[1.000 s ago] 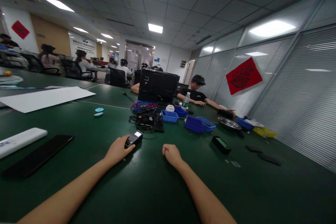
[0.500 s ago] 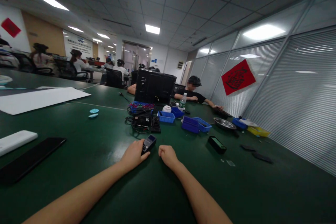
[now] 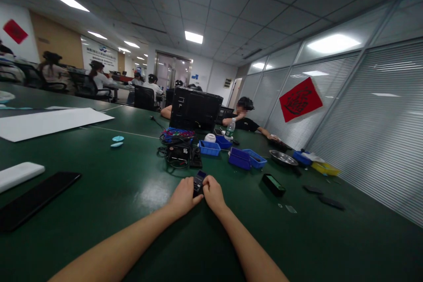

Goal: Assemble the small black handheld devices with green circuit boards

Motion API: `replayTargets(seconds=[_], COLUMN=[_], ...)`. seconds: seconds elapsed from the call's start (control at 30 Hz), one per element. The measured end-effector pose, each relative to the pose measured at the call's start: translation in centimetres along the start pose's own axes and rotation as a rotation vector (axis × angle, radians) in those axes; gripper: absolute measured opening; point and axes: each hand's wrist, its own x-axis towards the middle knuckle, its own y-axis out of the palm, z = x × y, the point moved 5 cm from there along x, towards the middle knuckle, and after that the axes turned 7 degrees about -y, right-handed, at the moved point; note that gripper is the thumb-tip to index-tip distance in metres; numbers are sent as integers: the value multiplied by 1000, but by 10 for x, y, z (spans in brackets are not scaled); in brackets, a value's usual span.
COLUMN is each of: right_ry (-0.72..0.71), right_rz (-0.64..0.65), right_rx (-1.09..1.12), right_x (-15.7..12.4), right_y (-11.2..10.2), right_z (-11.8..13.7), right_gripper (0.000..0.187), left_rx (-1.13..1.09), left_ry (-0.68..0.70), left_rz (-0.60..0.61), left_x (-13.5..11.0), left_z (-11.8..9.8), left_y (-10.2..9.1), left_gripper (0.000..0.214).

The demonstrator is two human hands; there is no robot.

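A small black handheld device (image 3: 198, 182) with a dark screen at its far end stands between my hands over the green table (image 3: 148, 242). My left hand (image 3: 183, 196) is closed around its left side, thumb across the near end. From the right, my right hand (image 3: 214, 193) has its fingers curled and pressed against the device's right edge. My fingers cover part of both sides, and the markings on it are too small to read. Just beyond lies a black boxy unit with cables (image 3: 179, 153).
Blue trays (image 3: 209, 149), a baseball (image 3: 210, 138), a water bottle (image 3: 230, 128) and a black monitor (image 3: 196, 108) stand farther back. A black-green box (image 3: 274, 184) and a metal pan (image 3: 283, 157) lie right. A black slab (image 3: 39, 198) lies left. A person sits across the table.
My left hand has carried the device a little to the right. My right hand has come up against its right side. Across the table, the person's hand has risen to the face.
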Motion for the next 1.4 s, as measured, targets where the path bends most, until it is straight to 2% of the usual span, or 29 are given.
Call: replayTargets(seconds=[0.17,0.27,0.43,0.5,0.6,0.83,1.2,1.4], right_ry=[92,154,215,231,257,368,622,627], right_rz=[-44,-16,85,150,221,252,221,215], right_rx=[-3,-13,-115,-198,-324,-411,-508,-537], right_x=[2,4,3,1,-1,1,2,0], right_y=[-9,-13,-14,-11,-8,-25,-68,-72], right_z=[-13,-19,-21,-20,-22,-42,-96,-107], right_gripper=[17,27,51,62,68,47,42,39], left_rx=[-160,-147,-75,-88,-117,-146,-173,-171], left_ry=[94,157,298,298,268,246,226,234], left_rz=[101,185,280,265,240,232,271,283], left_x=[-3,-7,-14,-14,-13,-15,-15,-15], left_z=[-4,-4,-11,-13,-12,-7,-5,-6], left_y=[3,6,9,5,1,1,0,-2], left_gripper=[63,66,51,43,36,34,35,36])
